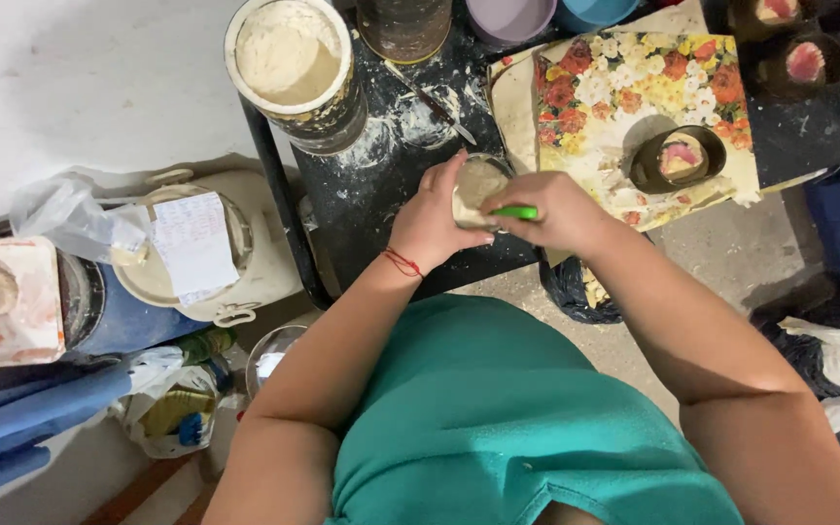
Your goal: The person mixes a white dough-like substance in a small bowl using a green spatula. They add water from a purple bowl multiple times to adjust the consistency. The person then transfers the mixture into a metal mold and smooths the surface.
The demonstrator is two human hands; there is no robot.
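Near edge of the dark surface (381, 209) first: left hand (427, 222) cupped round a small glass jar (478, 185) of pale paste, fingers wrapped on its left side, steadying it just inside the edge. Right hand (556, 209) closed over a green-handled tool (514, 212), tip hidden at the jar's rim, fingers curled tight. Jar kept close, right above the lap. Little free room here: flowered sheet (634, 97) just right, carrying a dark bowl (678, 158) with pink filling. Further in, a knife (430, 102) lying in spilled powder. Far left corner crowded by a big tub (291, 63) of pale powder; more containers lined along the far edge.
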